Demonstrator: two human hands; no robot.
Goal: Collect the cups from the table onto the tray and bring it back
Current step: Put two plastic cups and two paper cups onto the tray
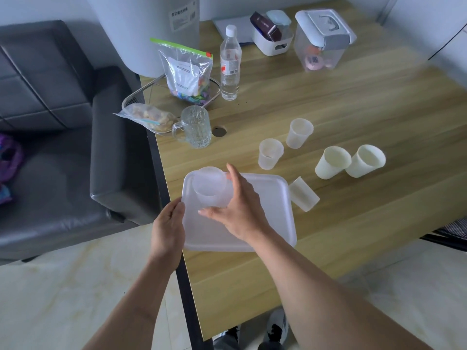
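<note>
A translucent white tray (pixel 273 218) lies at the table's left edge, partly overhanging it. My left hand (pixel 168 228) grips the tray's left rim. My right hand (pixel 240 210) is wrapped around a clear plastic cup (pixel 209 188) standing at the tray's far left corner. Beyond the tray stand two upright clear cups (pixel 270 154) (pixel 298 133). Two white cups (pixel 332 162) (pixel 365 160) stand to their right. Another cup (pixel 303 194) lies on its side just off the tray's right rim.
A glass mug (pixel 195 126) stands near the table's left edge by a round cable hole (pixel 218 131). Behind it are snack bags in a wire basket (pixel 187 72), a water bottle (pixel 230 64) and storage boxes (pixel 323 39). A dark sofa (pixel 63 122) is at the left.
</note>
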